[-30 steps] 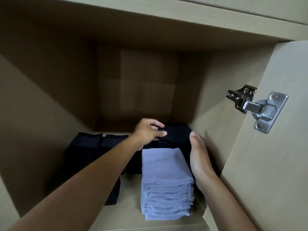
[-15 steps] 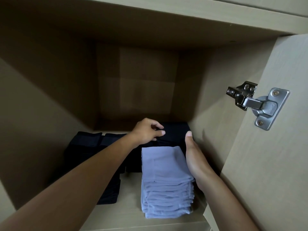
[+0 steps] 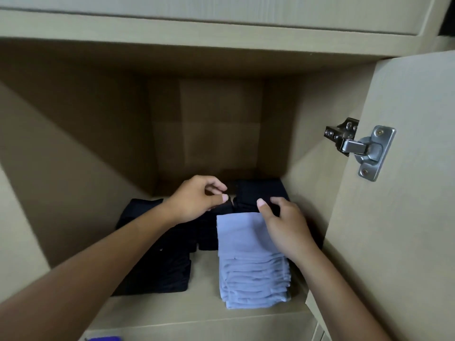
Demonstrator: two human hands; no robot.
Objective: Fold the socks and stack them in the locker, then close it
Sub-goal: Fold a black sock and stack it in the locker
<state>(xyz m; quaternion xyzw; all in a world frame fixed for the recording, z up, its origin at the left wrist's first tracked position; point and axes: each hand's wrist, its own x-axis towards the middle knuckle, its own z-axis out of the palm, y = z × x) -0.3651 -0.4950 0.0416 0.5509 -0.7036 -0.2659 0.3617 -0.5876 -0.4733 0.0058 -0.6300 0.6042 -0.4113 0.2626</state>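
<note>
Two hands settle the dark socks [image 3: 258, 193] at centre frame; left hand [image 3: 197, 200] loosely curled, holding nothing I can see; right hand [image 3: 283, 225] pinches them; next, withdraw and swing the door [image 3: 406, 217] shut.

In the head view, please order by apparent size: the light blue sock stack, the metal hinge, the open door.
1. open door
2. light blue sock stack
3. metal hinge

The door is nearest the camera, which exaggerates it.

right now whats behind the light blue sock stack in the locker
Behind the light blue sock stack sits a dark sock stack at the back right. The right hand rests across both and hides where they meet. Its height and count can't be seen.
</note>
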